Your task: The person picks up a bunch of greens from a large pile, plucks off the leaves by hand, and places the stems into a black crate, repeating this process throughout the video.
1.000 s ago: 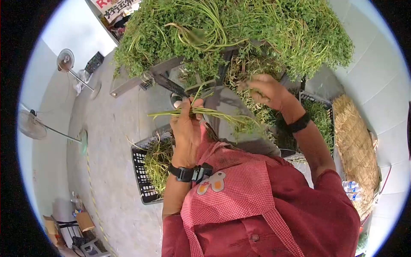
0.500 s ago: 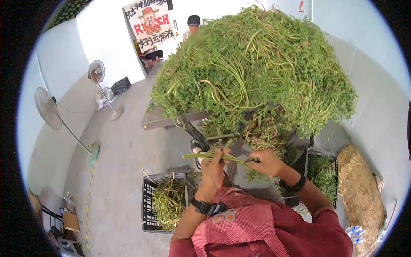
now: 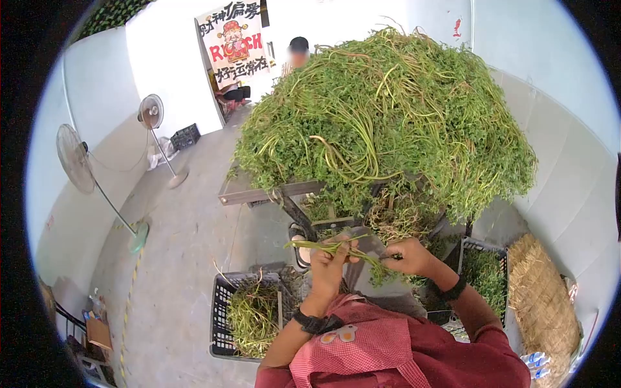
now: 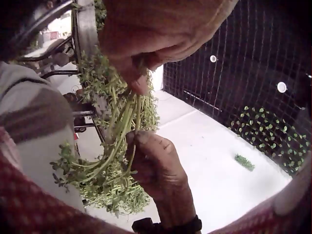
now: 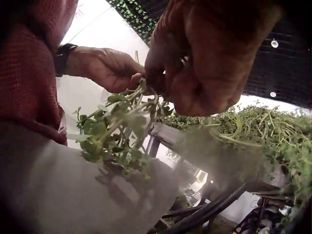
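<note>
White-walled room, concrete floor, greens-heaped table

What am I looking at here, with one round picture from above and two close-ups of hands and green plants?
There is no machine here: a person in a red shirt wears three cameras. The round picture comes from the head, looking down; each close-up comes from a wrist.

The left hand grips a small bunch of thin green leafy stems, lying roughly level. The right hand pinches the same bunch at its leafy end, as the right wrist view shows.

In front rises a large heap of the same green stems on a grey metal table. A black plastic crate holding more stems stands on the floor to the left, and pale straw lies to the right. Two standing fans are by the wall.
</note>
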Demonstrator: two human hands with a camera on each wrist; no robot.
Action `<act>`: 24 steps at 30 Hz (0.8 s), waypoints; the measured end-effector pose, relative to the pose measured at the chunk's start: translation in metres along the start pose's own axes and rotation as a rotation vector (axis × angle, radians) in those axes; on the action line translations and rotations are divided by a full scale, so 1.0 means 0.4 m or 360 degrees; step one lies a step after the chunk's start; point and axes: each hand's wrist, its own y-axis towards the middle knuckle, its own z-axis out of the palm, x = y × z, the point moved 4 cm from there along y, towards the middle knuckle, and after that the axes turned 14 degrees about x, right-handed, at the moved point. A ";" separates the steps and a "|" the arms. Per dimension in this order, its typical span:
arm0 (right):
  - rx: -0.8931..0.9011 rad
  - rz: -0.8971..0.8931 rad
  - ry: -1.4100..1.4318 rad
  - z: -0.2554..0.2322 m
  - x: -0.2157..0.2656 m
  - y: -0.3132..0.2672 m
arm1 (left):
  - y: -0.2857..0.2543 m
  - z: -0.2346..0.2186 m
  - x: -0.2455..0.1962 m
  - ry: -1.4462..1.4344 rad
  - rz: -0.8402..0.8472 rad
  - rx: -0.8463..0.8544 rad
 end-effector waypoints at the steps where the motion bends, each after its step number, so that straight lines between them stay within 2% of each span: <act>1: 0.0034 0.0044 0.0085 0.004 -0.005 -0.002 | -0.001 0.000 0.001 -0.0002 -0.0001 -0.0002; 3: 0.0065 0.0089 0.0170 0.013 -0.013 -0.007 | -0.002 -0.002 0.002 0.0018 0.0023 -0.0003; 6: 0.0144 0.0011 0.0374 0.028 -0.014 -0.011 | -0.004 -0.005 0.008 0.0044 -0.0022 0.0035; 8: 0.0358 0.0112 0.0649 0.033 0.007 -0.013 | -0.005 -0.002 0.006 0.0038 -0.0004 0.0033; 9: 0.0358 0.0113 0.0651 0.029 0.011 -0.015 | -0.005 -0.001 0.004 0.0033 0.0015 0.0030; 11: 0.0551 0.0437 0.1026 0.044 -0.004 -0.022 | -0.006 0.003 -0.003 0.0074 0.0006 0.0011; 12: 0.0555 0.0441 0.1040 0.051 -0.018 -0.018 | -0.009 0.002 -0.005 0.0117 -0.0008 -0.0009; 13: 0.0446 0.0292 0.1103 0.054 -0.036 -0.009 | -0.006 -0.001 -0.001 0.0120 -0.0031 -0.0012; 14: 0.0334 0.0152 0.1174 0.055 -0.047 -0.008 | -0.001 -0.005 -0.003 0.0210 0.0081 -0.0009; 15: 0.0392 0.0140 0.1167 0.039 -0.039 -0.004 | -0.004 -0.006 -0.001 0.0296 0.0169 -0.0003; 17: 0.0265 0.0108 0.0962 0.018 -0.049 0.007 | -0.003 -0.014 0.005 0.0319 0.0008 -0.0082; 19: -0.0143 -0.0353 -0.0122 0.005 -0.086 0.025 | -0.001 -0.008 -0.017 0.0445 -0.0049 -0.0171; 21: 0.0026 -0.0038 -0.0308 -0.025 -0.031 0.027 | 0.002 0.001 -0.012 0.0265 -0.0078 -0.0256; 22: 0.0040 0.0001 -0.0257 -0.016 -0.024 0.032 | 0.001 -0.004 -0.004 0.0263 -0.0143 -0.0256; 24: 0.0107 0.0182 -0.0440 -0.005 -0.018 0.046 | 0.008 -0.011 -0.005 0.0319 -0.0084 -0.0200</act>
